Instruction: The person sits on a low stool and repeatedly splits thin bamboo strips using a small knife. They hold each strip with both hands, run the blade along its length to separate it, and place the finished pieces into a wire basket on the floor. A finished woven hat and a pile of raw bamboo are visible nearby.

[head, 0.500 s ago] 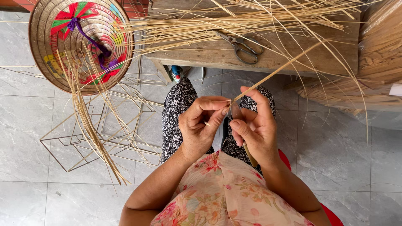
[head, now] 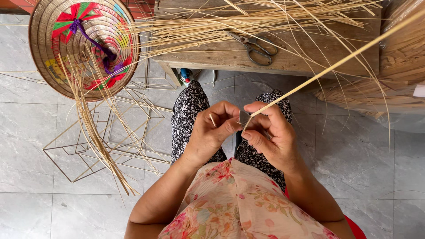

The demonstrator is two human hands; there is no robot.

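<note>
A long pale bamboo strip (head: 336, 65) runs from my hands up to the top right corner. My right hand (head: 271, 136) pinches its lower end between thumb and fingers. My left hand (head: 213, 128) is closed around a small metal blade (head: 244, 117) pressed against the strip's end. Both hands meet above my lap, over my black-and-white patterned trousers (head: 188, 115). How far the blade has cut into the strip is hidden by my fingers.
A wooden bench (head: 230, 55) ahead carries a pile of thin bamboo slivers (head: 212, 26) and metal scissors (head: 256, 48). A conical woven hat (head: 84, 46) with coloured lining leans at the left. A wire frame (head: 95, 150) and a loose bundle of strips (head: 95, 137) lie on the grey tiles.
The strip's free end has swung further to the upper right and looks longer past my hands. My hands have shifted slightly; the grip on blade and strip stays.
</note>
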